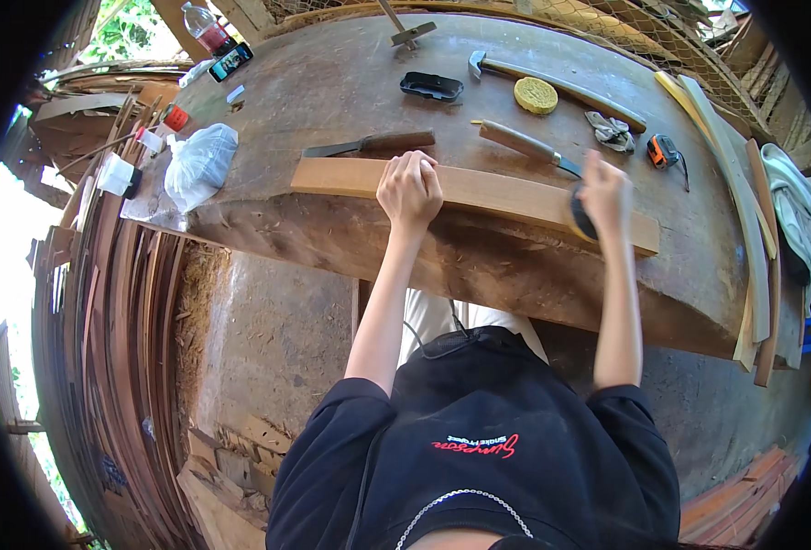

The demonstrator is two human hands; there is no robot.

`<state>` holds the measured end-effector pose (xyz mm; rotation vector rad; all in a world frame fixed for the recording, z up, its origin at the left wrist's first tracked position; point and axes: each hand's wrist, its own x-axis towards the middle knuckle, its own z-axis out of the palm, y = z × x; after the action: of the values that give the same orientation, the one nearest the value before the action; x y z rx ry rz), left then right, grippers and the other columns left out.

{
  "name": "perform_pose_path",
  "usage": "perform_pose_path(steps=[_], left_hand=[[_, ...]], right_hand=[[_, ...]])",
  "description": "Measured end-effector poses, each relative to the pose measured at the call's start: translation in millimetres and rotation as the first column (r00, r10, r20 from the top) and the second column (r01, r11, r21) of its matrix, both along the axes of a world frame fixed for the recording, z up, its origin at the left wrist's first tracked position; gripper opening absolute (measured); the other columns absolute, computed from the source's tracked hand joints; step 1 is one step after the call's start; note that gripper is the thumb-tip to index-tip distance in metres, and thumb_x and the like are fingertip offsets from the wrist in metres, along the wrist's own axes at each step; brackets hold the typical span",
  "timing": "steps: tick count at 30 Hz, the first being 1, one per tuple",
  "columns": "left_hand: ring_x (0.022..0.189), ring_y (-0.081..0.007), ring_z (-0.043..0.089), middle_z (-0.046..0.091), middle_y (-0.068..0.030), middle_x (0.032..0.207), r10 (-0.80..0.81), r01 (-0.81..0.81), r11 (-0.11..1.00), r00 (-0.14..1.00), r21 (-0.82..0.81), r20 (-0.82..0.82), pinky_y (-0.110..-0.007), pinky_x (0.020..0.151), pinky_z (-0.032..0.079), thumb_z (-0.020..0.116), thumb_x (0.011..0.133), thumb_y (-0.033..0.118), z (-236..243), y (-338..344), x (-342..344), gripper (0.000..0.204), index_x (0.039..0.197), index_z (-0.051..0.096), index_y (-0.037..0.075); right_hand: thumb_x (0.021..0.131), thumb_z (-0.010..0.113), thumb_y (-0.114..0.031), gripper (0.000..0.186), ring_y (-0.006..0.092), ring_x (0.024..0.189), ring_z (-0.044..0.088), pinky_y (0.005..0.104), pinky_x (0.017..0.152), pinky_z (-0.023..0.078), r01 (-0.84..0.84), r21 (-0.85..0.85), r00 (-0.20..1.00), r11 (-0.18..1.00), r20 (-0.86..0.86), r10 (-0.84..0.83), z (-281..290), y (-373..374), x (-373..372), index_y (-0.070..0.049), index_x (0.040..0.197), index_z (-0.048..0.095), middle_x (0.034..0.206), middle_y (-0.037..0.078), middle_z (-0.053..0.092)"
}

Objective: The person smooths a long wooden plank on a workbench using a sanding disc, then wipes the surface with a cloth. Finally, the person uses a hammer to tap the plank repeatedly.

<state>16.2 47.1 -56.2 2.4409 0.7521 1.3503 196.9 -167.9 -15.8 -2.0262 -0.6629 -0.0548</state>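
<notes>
A long, pale-brown board (506, 202) lies along the front of the worn workbench (268, 101). My left hand (410, 192) is closed on the board left of its middle. My right hand (604, 192), blurred, grips a dark rounded tool (581, 215) on the board's right part; its exact kind is unclear. Behind the board lie a wooden-handled blade (396, 140) and another wooden-handled tool (515, 139), partly hidden by my right hand.
Around the back lie a hammer (561, 84), black case (431, 86), yellow round block (536, 95), crumpled cloth (610, 131), tape measure (664, 153) and T-handled tool (412, 35). Left are a plastic bag (199, 165), phone (231, 62) and bottle (206, 26); right, long strips (735, 211).
</notes>
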Motion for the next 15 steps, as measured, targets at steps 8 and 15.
perform_pose_path(steps=[8,15], left_hand=[[0.075,-0.026,0.06,0.063,-0.0056,0.076,-0.012,0.012,1.0,1.0,-0.014,0.002,-0.038,0.068,0.047,0.042,0.088,0.014,1.3,-4.0,5.5,0.025,0.073,0.062,0.01],[0.075,-0.0277,0.06,0.062,-0.0072,0.076,-0.069,0.069,0.997,0.998,-0.017,0.003,-0.039,0.068,0.047,0.042,0.089,0.014,4.3,4.2,0.4,0.026,0.073,0.061,0.009]], right_hand=[[0.098,0.047,-0.036,0.051,0.0268,0.051,0.06,0.0405,0.052,0.043,-0.169,0.066,0.979,0.983,0.129,0.159,-2.4,68.0,-33.3,0.003,0.069,0.063,0.056,0.022,0.056],[0.095,0.049,-0.031,0.045,0.0458,0.072,0.059,0.0469,0.062,0.047,-0.396,0.11,0.917,0.912,0.096,0.387,-5.9,148.5,-71.3,0.005,0.071,0.064,0.07,0.029,0.056]])
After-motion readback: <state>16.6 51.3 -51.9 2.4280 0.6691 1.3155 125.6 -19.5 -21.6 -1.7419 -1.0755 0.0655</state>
